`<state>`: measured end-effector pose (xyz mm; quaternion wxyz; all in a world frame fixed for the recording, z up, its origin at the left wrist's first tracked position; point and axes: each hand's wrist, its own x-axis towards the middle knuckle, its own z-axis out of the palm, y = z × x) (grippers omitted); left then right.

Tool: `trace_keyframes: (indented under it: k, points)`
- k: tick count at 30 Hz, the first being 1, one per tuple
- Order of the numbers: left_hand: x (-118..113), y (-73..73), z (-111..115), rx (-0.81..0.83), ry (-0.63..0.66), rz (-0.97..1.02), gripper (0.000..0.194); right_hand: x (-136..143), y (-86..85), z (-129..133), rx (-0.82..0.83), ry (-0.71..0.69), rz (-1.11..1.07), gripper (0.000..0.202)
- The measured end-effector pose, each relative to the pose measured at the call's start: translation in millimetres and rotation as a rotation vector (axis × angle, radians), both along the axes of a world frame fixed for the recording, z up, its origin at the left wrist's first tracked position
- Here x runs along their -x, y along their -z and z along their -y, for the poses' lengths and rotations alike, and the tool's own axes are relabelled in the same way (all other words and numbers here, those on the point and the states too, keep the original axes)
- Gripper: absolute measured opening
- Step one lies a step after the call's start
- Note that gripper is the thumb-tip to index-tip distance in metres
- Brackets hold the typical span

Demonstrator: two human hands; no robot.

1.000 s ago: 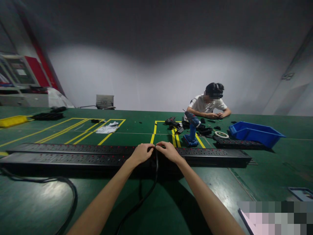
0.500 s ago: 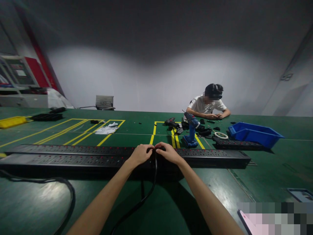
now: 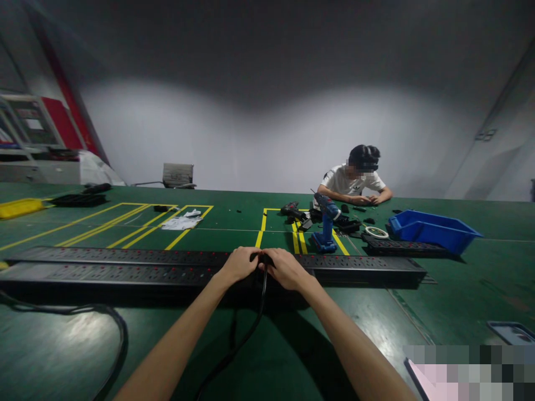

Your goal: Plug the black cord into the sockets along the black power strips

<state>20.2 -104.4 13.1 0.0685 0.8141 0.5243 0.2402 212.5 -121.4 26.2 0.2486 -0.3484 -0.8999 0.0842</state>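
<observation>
A green table (image 3: 460,295) spreads under the fingers; a long black socket strip (image 3: 137,273) lies just beneath them. The right hand (image 3: 288,268) pinches the black cable's (image 3: 263,295) upper end; the left hand (image 3: 239,264) curls against it, its grip hidden. The step seems to be fingertip cable handling; moving on calls for steady, matched fingers.

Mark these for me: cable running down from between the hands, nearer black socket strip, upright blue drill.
Cable (image 3: 228,358): head view, on its lower stretch.
Nearer socket strip (image 3: 137,274): head view, on its top face, left part.
Blue drill (image 3: 327,227): head view, on its handle.
</observation>
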Motion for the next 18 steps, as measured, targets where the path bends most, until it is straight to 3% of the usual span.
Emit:
trace_keyframes:
  k: [18]
  points:
    - [-0.5, -2.9, 5.6, -0.013, 0.009, -0.007, 0.025, -1.5, -2.1, -2.4, 0.034, 0.056, -0.144, 0.035]
